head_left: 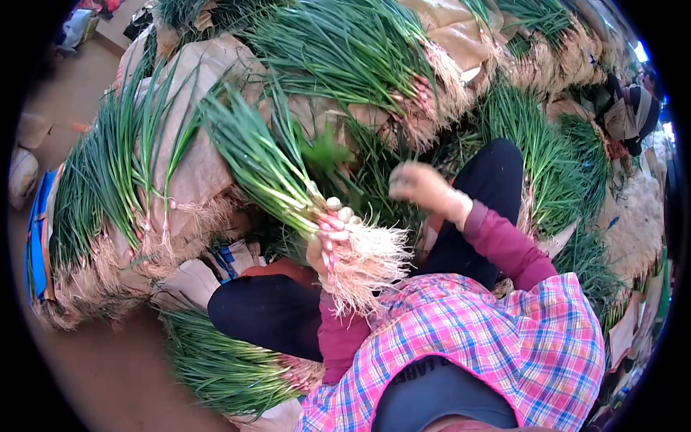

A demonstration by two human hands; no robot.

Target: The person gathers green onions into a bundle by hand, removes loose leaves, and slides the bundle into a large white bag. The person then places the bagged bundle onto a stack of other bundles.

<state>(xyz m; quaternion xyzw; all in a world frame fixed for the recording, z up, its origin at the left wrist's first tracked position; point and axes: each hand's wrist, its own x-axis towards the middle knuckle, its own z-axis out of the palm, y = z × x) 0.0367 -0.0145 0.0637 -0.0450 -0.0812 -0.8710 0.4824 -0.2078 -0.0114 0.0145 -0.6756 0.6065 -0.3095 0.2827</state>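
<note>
A great heap of green onions (345, 50) on brown sacking (194, 165) fills the far side, beyond the held bunch (288, 180) that serves here as the landmark. At least five separate bundles can be counted in that heap, their pale roots turned toward the person; an exact count is not possible where the greens overlap. To the left of the held bunch, one spread of loose green onions (108, 180) lies fanned over the sacking. Below and left of it, one more tied bundle (223, 367) lies on the floor (108, 374), beside the person's dark-trousered knee (266, 317).

One bunch is in hand. It slants up and to the left, green tops high, white roots (367, 263) hanging down toward the plaid shirt (489, 338). The left hand (324, 241) is clenched round the bunch just above the roots, where the stalks turn pink and white, fingers wrapped tight.

The right hand (421, 186) is up in the air to the right of the bunch, apart from it and blurred; whether it is closed or loose cannot be told, and nothing can be made out in it.

Two hands, one bunch held.
</note>
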